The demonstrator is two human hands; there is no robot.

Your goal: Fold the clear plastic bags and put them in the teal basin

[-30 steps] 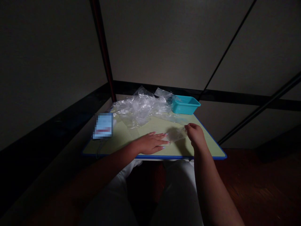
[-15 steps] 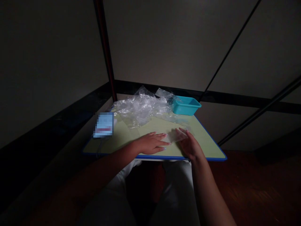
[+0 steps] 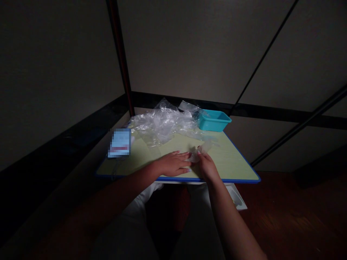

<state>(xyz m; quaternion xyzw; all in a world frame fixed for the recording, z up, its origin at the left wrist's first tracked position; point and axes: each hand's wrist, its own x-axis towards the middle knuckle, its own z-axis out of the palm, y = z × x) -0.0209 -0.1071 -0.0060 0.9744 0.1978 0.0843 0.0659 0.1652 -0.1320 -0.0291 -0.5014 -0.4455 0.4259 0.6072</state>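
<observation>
My left hand (image 3: 175, 164) lies flat on the pale green table (image 3: 233, 159) near its front edge, fingers spread and pointing right. Its fingertips touch the left end of a small clear plastic bag (image 3: 206, 146). Just to the right, my right hand (image 3: 207, 166) pinches that bag between thumb and fingers, and the plastic is folded and bunched there. Behind both hands a loose heap of clear plastic bags (image 3: 165, 121) covers the back of the table.
A turquoise bin (image 3: 213, 124) stands at the table's back right corner. At the left edge lies a blurred, lit screen (image 3: 120, 142). Part of a white tray (image 3: 237, 198) shows below the table on the right. Walls rise behind and at left.
My right hand has moved left toward my left hand and closed on the plastic bag, which is now bunched up. My left hand has barely moved. The white tray has come into view.
</observation>
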